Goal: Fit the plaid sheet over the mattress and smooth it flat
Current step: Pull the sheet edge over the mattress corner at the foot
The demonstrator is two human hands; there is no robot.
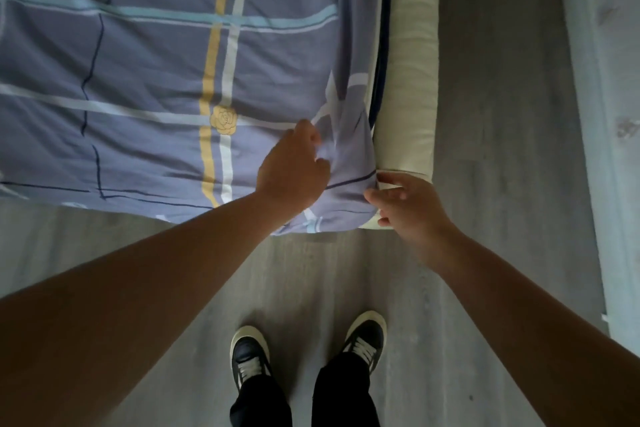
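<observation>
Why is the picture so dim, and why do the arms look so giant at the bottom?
Head view: the light is soft and dim, with no glare on the plaid sheet or the grey floor. Head view: the wide-angle lens stretches the forearms near the lower edge. Head view: the left hand and right hand look slightly soft.

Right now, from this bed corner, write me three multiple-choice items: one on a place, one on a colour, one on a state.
1. The rose print on the plaid sheet sits: A on a pillow; B on the yellow stripe; C under a blanket.
2. The padded bed rail is: A red; B black; C cream.
3. The left hand: A grips bunched sheet fabric; B lies flat, palm up; C holds a phone.
Answers: 1 B, the rose overlaps the stripe; 2 C, the rail looks pale cream; 3 A, fabric gathers inside its curled grasp.
</observation>
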